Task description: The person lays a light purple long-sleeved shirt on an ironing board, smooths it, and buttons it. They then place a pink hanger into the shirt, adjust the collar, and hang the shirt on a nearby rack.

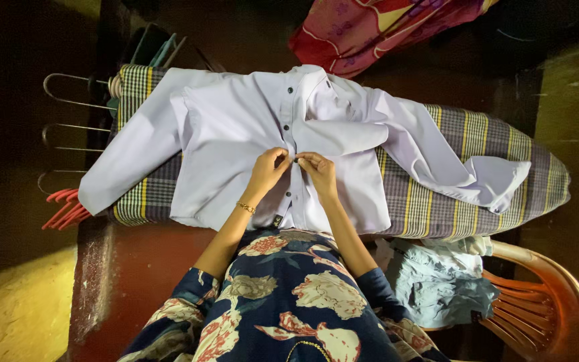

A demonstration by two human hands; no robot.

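Observation:
A pale lilac long-sleeved shirt (pixel 229 127) lies front-up on a checked ironing board (pixel 450 194), collar away from me, with dark buttons down its placket. My left hand (pixel 268 167) and my right hand (pixel 317 169) meet at the middle of the placket, fingertips pinching the two front edges together around a button. A gold bracelet sits on my left wrist. The shirt's right sleeve stretches over the board towards its narrow end; the left sleeve hangs off the wide end.
Metal and red clothes hangers (pixel 65 201) stick out at the board's left end. An orange plastic chair (pixel 544 302) at lower right holds pale blue clothes (pixel 437 281). A pink patterned cloth (pixel 370 27) lies beyond the board. The floor is dark red.

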